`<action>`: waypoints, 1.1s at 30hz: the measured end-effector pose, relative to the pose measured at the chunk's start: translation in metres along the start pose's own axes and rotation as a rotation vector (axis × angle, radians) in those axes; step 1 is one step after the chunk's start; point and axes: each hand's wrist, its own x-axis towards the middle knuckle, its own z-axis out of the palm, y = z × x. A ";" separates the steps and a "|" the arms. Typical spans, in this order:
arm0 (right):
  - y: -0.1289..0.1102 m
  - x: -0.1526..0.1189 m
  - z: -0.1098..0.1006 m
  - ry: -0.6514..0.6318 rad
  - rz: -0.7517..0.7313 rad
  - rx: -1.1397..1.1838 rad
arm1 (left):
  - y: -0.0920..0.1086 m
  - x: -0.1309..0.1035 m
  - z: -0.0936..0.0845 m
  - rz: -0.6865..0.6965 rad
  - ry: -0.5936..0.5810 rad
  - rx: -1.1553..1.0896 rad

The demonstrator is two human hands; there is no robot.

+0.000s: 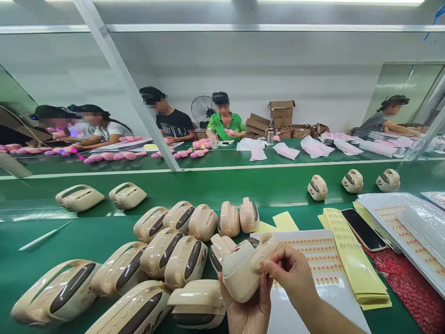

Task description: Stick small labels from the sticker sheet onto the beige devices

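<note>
My left hand [248,311] holds a cream speaker-like device [243,273] from below, its mesh front facing left. My right hand [287,269] is at the device's right side, thumb and forefinger pinched together at the handle's base; anything between the fingertips is too small to make out. Under my right wrist lies a white sheet of small orange stickers [323,255]. Several more cream devices with handles and dark panels [186,262] stand close together to the left, one of them right behind the held device.
A phone [363,229], yellow paper strips [358,260], red bubble wrap [405,283] and more sticker sheets [410,232] lie right. A white pen-like tool [45,235] is far left. Beyond the frame bar, several people sit along a green table [222,160] with pink items.
</note>
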 end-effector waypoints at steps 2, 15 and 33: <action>0.001 0.001 -0.002 -0.021 0.031 0.010 | 0.000 -0.002 0.001 -0.011 0.042 -0.016; -0.008 0.003 -0.005 -0.054 0.043 -0.112 | -0.001 -0.004 -0.002 0.003 0.079 -0.031; -0.011 0.005 -0.006 -0.082 0.071 -0.147 | 0.000 -0.003 0.000 0.014 0.036 0.019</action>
